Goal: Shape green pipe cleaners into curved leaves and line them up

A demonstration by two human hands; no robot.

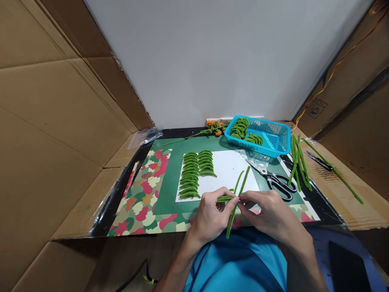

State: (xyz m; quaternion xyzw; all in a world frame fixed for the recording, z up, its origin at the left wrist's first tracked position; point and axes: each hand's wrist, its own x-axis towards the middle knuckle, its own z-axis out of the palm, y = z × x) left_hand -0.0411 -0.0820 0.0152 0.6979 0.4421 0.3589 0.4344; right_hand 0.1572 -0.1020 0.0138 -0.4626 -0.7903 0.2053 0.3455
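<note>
My left hand (pixel 212 211) pinches a folded green pipe cleaner (pixel 224 199) between thumb and forefinger. A long straight green pipe cleaner (pixel 231 223) crosses at the fingertips, its upper end slanting away over the white sheet. My right hand (pixel 269 209) is closed at the same point, thumb and forefinger pressed together on the pipe cleaner; the exact join is hidden by the fingers. Behind it lies a slightly curved green piece (pixel 239 181). On the white sheet (pixel 226 166), curved green pipe-cleaner leaves (pixel 189 174) are stacked in two columns, the right one shorter.
A blue basket (pixel 258 148) holding green leaves stands at the back right. Black-handled scissors (pixel 278 181) lie near my right hand. Several long pipe cleaners (pixel 299 164) and a small black cutter (pixel 319 161) lie further right. Orange flowers (pixel 218 132) rest behind the green mat (pixel 167 182).
</note>
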